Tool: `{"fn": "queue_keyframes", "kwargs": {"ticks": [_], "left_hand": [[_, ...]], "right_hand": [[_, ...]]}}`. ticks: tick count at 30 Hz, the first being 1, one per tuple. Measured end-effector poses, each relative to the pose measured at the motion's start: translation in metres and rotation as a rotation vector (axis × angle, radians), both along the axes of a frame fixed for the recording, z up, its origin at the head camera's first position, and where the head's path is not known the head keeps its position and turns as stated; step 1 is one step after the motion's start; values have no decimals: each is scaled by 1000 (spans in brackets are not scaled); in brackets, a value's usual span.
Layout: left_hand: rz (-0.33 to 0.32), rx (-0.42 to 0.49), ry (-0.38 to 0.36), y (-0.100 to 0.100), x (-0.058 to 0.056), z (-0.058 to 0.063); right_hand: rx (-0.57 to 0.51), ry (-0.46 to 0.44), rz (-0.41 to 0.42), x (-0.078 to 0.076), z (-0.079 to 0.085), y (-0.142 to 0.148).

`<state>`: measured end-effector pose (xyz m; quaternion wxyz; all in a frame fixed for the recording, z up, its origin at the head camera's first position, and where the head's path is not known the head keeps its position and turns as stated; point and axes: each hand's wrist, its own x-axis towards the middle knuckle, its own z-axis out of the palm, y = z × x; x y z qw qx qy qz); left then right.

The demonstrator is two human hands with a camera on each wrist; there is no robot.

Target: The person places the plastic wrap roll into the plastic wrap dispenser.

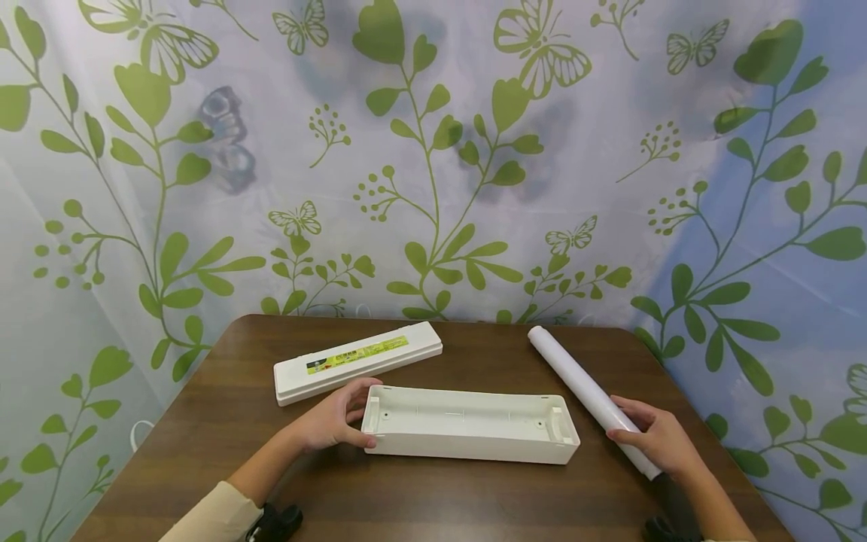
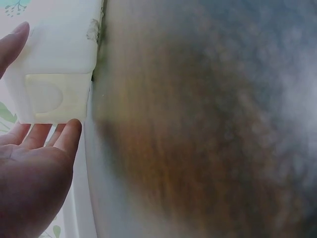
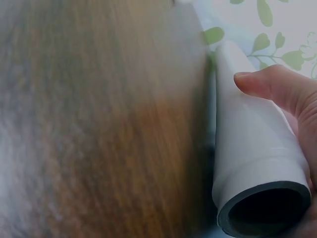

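A long white plastic box (image 1: 467, 444), its top open and its inside bare, sits on the table in front. My left hand (image 1: 339, 414) holds its left end, thumb at the front corner and fingers at the back corner. In the left wrist view, the fingertips (image 2: 74, 124) meet the end of the box (image 2: 59, 54). On the right, my right hand (image 1: 660, 436) grips a white roll of cling film (image 1: 582, 384) near its close end. The right wrist view shows the thumb across the roll (image 3: 252, 134) and the dark hollow core facing the camera.
Behind the box lies a long white lid (image 1: 359, 361) with a green and yellow label, slanting on the table. The brown wooden table (image 1: 460, 500) has rounded far corners. A curtain (image 1: 433, 150) printed with green leaves and butterflies hangs just past its far edge.
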<state>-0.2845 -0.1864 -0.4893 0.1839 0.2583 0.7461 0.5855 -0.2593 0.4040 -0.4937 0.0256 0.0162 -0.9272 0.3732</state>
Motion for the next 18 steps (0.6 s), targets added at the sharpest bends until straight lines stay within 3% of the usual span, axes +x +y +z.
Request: {"fn": "queue_keyframes", "kwargs": {"ticks": [5, 18], "left_hand": [[-2, -4, 0, 0, -1, 0], [-6, -8, 4, 0, 0, -1]], "right_hand": [[-33, 64, 14, 0, 3, -3], [-49, 112, 35, 4, 22, -15]]}}
